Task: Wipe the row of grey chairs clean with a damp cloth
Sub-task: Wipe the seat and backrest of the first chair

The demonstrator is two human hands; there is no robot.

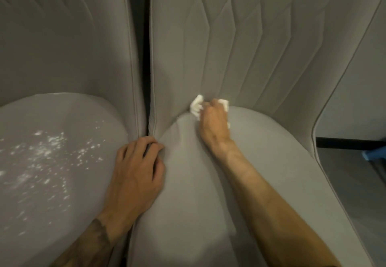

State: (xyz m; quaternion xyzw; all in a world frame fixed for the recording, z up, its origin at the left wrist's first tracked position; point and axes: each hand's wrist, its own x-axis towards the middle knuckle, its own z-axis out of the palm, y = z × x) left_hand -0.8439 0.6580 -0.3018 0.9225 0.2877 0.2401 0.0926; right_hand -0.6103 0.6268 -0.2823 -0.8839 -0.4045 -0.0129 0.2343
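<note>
Two grey upholstered chairs stand side by side. My right hand [215, 121] is shut on a white cloth [196, 105] and presses it into the crease where the middle chair's seat [188, 183] meets its quilted backrest [240, 47]. The cloth sticks out on both sides of my fingers. My left hand [137, 170] rests flat with fingers spread on the left edge of that seat, beside the gap between the chairs. The left chair's seat [52, 152] carries scattered white flecks.
A narrow dark gap [144, 58] runs between the two backrests. At the right, past the middle chair's piped edge, a dark bar [351, 143], a small blue object [376, 154] and part of another grey chair [365, 78] show.
</note>
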